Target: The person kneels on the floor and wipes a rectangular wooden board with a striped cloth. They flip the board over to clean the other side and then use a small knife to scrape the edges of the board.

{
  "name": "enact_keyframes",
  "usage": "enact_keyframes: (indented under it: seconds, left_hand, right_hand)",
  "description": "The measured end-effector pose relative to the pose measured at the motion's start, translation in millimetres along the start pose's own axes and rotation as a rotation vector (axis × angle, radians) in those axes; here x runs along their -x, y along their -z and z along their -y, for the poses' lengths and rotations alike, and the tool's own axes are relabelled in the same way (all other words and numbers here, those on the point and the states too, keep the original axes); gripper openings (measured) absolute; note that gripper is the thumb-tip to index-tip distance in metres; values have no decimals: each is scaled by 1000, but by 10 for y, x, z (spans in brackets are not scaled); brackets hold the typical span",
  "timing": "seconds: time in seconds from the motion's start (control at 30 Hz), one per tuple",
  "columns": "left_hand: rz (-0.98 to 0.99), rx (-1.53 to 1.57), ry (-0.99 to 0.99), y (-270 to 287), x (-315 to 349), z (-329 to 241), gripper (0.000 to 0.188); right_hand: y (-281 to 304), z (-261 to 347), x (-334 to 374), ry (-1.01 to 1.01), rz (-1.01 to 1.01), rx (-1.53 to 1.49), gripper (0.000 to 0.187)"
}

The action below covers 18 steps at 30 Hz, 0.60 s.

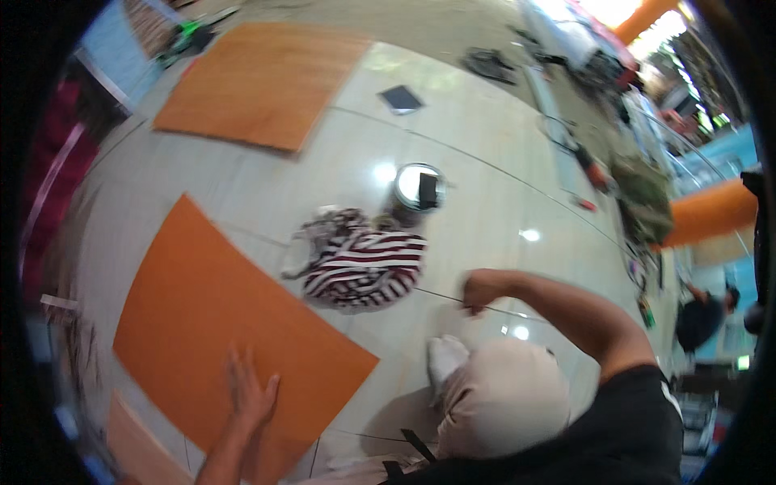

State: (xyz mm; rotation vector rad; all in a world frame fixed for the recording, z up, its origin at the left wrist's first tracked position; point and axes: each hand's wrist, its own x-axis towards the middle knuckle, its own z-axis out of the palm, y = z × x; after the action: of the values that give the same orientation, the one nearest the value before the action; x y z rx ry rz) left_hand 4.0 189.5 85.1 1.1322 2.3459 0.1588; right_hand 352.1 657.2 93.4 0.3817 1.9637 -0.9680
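My left hand (252, 390) lies open on an orange rectangular board (222, 303), fingers spread and palm against its surface. The board rests on the tiled floor to my left. My right hand (483, 289) is held over the tiles in front of my knee, its fingers curled closed and slightly blurred. Whether anything is inside that fist is hidden. Between the two hands and farther off lies a crumpled striped cloth (368, 267), dark red and white. Just beyond it stands a round metal can (410, 210) with a dark flat block (428, 191) on top.
A second orange-brown board (263, 85) lies at the far left. A dark square sheet (401, 99) is near it. At right are an orange-and-black power tool (596, 171), a greenish sack (640, 198) and an orange pillar (715, 214). Another person (702, 319) is at far right.
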Motion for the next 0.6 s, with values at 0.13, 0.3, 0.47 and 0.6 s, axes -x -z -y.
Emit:
enact_keyframes:
  seconds: [0.13, 0.3, 0.47, 0.6]
  left_hand:
    - [-132, 54, 20, 9, -654, 12, 89]
    - [-70, -131, 232, -133, -1188, -218, 96]
    - [-31, -163, 300, -235, -1218, -280, 98]
    - [-6, -170, 324, -187, -1208, -270, 97]
  right_hand:
    - [-297, -2092, 966, -429, -822, 46, 24]
    - [-293, -4042, 1694, -821, -1086, 154, 52]
    - [105, -4815, 1737, -843, -1101, 273, 70]
    - [339, -5379, 1573, -927, -1087, 354, 78]
